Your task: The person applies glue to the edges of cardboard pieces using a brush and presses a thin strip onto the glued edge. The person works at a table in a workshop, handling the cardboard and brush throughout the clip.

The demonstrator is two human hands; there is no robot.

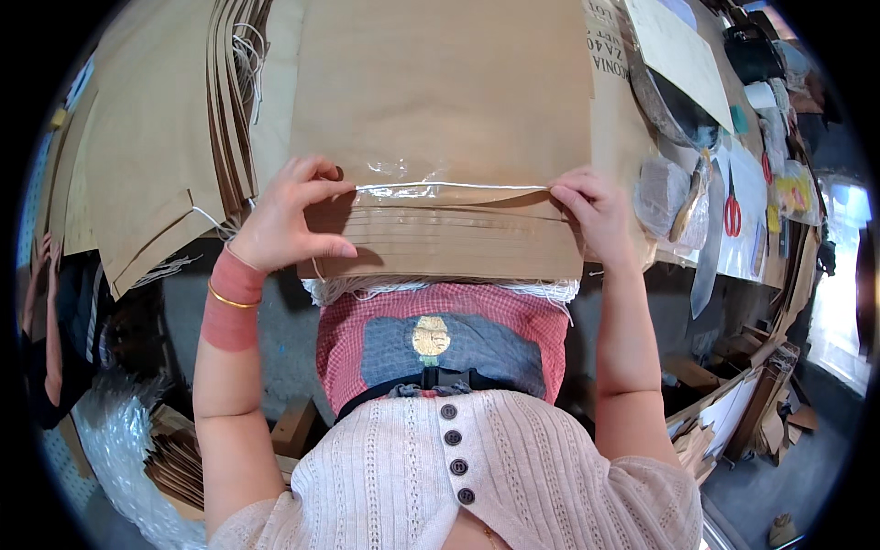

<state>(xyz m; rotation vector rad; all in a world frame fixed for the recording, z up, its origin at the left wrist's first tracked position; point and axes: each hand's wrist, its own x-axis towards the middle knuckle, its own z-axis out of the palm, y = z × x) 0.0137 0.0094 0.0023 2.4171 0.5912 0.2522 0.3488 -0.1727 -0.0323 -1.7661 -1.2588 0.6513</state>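
Note:
A white cord (pixel 454 185) runs nearly straight across the front of a stack of brown paper sheets (pixel 440 101), over a shiny clear strip. At its left end, the index fingertip of my left hand (pixel 291 215) meets the cord, the other fingers curl beside it, and the thumb stands apart over the layered edges. The thumb and index finger of my right hand (pixel 594 211) pinch the right end. Below the cord, several paper edges (pixel 449 240) lie stepped one over another, with bunched white cords (pixel 440 291) hanging at the front.
To the left, more brown sheets (pixel 151 110) with white cords overlap the stack. Red-handled scissors (pixel 731 215), a knife (pixel 708 266) and plastic-wrapped packets (pixel 662 194) lie on the right. Another person's arm (pixel 52 321) shows at the far left, above bubble wrap (pixel 119 440).

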